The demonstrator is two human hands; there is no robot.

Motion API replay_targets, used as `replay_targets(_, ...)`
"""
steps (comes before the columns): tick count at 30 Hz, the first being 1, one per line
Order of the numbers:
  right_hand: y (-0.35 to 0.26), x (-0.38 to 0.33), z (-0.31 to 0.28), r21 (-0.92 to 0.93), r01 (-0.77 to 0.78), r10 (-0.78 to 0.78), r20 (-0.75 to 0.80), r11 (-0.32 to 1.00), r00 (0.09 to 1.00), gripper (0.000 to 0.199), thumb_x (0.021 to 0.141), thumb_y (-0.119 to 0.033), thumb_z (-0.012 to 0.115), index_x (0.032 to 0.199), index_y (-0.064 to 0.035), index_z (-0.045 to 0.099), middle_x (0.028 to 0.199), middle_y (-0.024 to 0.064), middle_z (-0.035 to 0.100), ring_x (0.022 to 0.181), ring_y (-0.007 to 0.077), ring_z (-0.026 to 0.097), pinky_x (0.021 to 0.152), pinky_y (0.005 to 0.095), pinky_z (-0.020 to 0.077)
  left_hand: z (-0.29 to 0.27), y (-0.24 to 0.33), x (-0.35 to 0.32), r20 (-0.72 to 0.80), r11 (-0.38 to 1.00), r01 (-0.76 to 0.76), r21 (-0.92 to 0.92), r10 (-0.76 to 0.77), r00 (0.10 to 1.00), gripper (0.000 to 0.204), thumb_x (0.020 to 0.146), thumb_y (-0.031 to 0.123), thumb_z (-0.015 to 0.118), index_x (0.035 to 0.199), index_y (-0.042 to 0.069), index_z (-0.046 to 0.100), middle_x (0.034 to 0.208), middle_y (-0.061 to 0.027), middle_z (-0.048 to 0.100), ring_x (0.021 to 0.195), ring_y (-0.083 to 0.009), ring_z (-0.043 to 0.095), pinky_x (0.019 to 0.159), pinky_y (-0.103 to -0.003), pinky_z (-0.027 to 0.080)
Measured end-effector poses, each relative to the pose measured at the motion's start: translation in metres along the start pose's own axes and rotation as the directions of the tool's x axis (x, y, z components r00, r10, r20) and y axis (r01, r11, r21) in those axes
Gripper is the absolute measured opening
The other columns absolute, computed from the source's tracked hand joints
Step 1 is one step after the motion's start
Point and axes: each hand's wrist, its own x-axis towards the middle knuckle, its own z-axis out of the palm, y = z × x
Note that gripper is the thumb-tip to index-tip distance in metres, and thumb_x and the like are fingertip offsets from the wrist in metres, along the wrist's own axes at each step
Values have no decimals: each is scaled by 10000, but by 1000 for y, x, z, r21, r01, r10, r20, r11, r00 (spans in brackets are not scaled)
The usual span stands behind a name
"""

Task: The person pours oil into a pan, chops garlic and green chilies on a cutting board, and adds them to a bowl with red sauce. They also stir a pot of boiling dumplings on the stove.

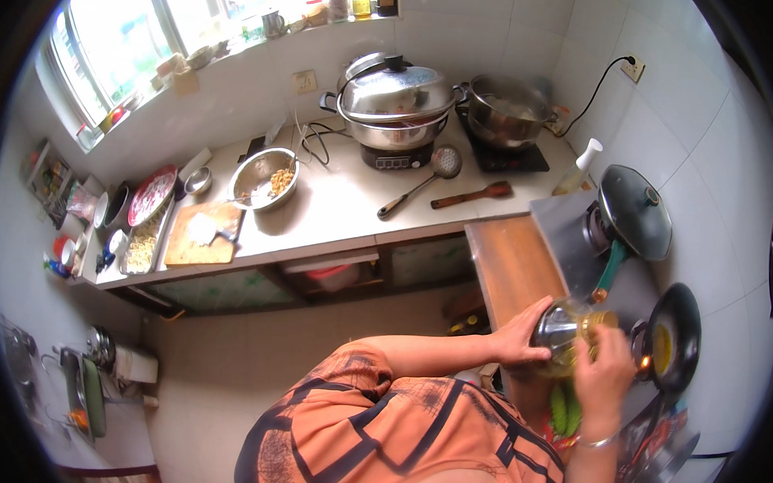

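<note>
A clear oil bottle (560, 331) with a yellow cap lies tilted between my hands over the right-hand counter. My left hand (519, 338) grips its broad end. At the cap, the fingers of my right hand (605, 370) are closed; a bracelet circles that wrist. Just right of the bottle sits a black wok (687, 324) with a little yellow oil (662, 346) inside. An orange flame (645, 362) glows at the burner by the wok. Below my right hand are long green vegetables (565, 408), partly covered by my arm.
A lidded pan (639, 208) with a green handle stands on the stove's far burner. Along the back counter are a steamer pot (395, 114), a steel pot (508, 114), a skimmer (445, 163), a wooden spatula (473, 195), a steel bowl (246, 170) and a cutting board (182, 247).
</note>
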Motion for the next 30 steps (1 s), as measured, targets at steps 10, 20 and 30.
replay_targets(10,-13,-13,24,489,-276,326,-18,827,945,197,850,-171,649,1039,-116,639,794,143,671,721,327,671,620,410,527,5,-2,-5,-22,979,-87,-187,85,996,1163,710,513,790,1483,-5,92,1429,-206,309,1339,-321,326,1114,-448,283)
replay_targets(20,-28,-96,-38,638,-80,289,-230,766,929,96,833,-155,642,899,-106,592,667,88,632,637,305,648,575,397,493,6,-12,-120,302,983,177,-50,-154,941,1158,716,719,659,1457,15,115,1410,-159,247,1286,-292,338,1076,-425,291)
replay_targets(30,-28,-318,-127,685,-198,478,-245,701,844,86,841,-147,639,825,-114,560,604,69,605,564,286,616,513,402,462,110,63,-236,692,962,261,75,-239,681,1121,742,712,638,1454,6,138,1419,-167,261,1305,-301,331,1077,-424,294)
